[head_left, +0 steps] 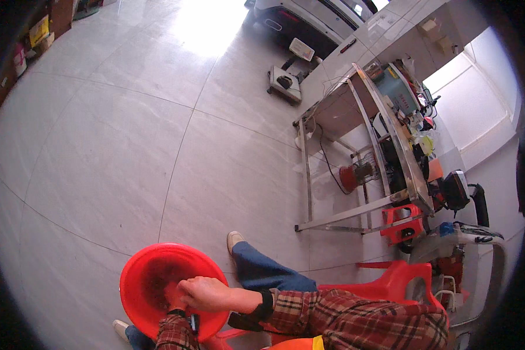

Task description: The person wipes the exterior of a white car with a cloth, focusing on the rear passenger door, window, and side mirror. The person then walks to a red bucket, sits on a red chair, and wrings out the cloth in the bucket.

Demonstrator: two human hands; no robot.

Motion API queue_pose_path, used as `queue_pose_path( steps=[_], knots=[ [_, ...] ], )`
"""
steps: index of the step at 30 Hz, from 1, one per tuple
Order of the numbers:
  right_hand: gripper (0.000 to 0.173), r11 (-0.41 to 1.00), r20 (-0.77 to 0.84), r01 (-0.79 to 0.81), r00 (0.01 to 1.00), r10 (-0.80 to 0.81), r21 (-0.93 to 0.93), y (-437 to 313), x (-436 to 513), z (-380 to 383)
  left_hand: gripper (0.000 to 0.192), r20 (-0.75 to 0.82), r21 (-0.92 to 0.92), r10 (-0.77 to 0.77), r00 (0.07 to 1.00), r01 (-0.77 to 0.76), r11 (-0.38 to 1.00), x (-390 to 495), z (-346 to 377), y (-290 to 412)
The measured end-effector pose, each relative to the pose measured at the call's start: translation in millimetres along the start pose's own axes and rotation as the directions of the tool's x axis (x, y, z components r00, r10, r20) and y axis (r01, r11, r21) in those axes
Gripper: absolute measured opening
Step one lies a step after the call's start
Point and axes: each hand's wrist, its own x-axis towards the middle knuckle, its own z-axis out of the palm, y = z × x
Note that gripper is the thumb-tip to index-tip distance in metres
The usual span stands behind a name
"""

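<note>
A red plastic basin (133, 302) sits low in front of me, between my feet. My right hand (205, 294) is over it, its fingers curled inward, and a black band circles that wrist. Inside the rim is my left hand (173, 294), partly covered by the right one and dim in the shade. The two hands meet or overlap; whether either grips something small is hidden. A dark watch-like object shows by the left wrist. The basin's bottom looks dark, and I cannot make out what lies there.
A red plastic chair (393, 280) stands at the right. Beyond it a metal-framed workbench (402, 162) carries tools and boxes, with a red stool (402, 223) under its near end. A platform scale (284, 83) is on the tiled floor (113, 153) near a parked car (302, 22).
</note>
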Motion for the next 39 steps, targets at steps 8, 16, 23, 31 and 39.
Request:
queue_pose_path(
  steps=[8,16,23,31,39],
  knots=[
    [0.038,0.999,-0.018,-0.03,0.999,0.03,0.019,12,8,16,0.025,-0.387,0.022,0.234,0.892,-0.244,0.969,15,-50,7],
    [0.074,0.133,0.312,-0.387,0.868,0.386,0.912,16,48,46,0.032,-0.079,-0.95,-0.112,0.991,-0.04,0.311,-51,-112,136],
    [0.059,0.28,-0.269,0.3,0.952,-0.146,0.912,37,33,79,0.027,-0.183,-0.864,-0.128,0.975,-0.097,0.494,-127,-137,209],
    [0.024,-0.076,0.162,-0.154,0.981,0.106,0.985,72,88,140,0.022,-0.5,-0.613,-0.293,0.815,-0.094,0.785,-79,-89,163],
    [0.034,0.069,0.183,-0.219,0.92,0.346,0.973,39,70,131,0.06,-0.362,-0.765,-0.585,0.726,0.127,0.631,-43,-83,100]
  ],
)
